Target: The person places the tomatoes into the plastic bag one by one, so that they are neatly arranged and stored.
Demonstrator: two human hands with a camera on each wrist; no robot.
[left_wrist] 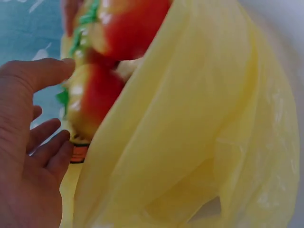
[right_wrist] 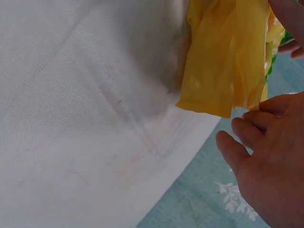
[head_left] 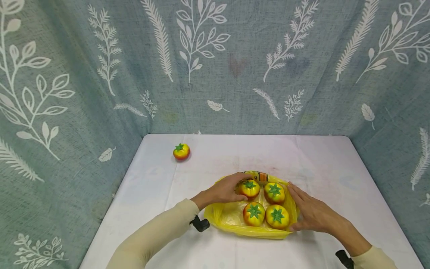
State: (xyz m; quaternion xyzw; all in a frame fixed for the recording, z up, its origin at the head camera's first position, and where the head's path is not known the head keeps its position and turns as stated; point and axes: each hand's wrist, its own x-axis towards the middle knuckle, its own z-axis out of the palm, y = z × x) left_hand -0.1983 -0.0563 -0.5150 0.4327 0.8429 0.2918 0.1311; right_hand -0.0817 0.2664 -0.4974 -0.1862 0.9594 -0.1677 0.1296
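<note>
A yellow plastic bag (head_left: 231, 228) lies spread with its mouth upward, and several shiny yellow-red toy tomatoes with green star-shaped tops sit in it. My left hand (head_left: 228, 188) reaches over the bag's left side and holds the back-left tomato (head_left: 249, 189) between thumb and fingers. In the left wrist view, thumb and fingertips lie at opposite sides of that tomato (left_wrist: 92, 99). Along the bag's right edge, my right hand (head_left: 314, 211) rests with fingers extended, thumb near the front corner. The right wrist view has its fingertips at the bag's rim (right_wrist: 223, 71).
Another toy tomato (head_left: 181, 152) stands alone toward the back left of the white-covered table (head_left: 161, 172). Blue-grey curtains (head_left: 215, 74) with white leaf prints surround the table's back and sides.
</note>
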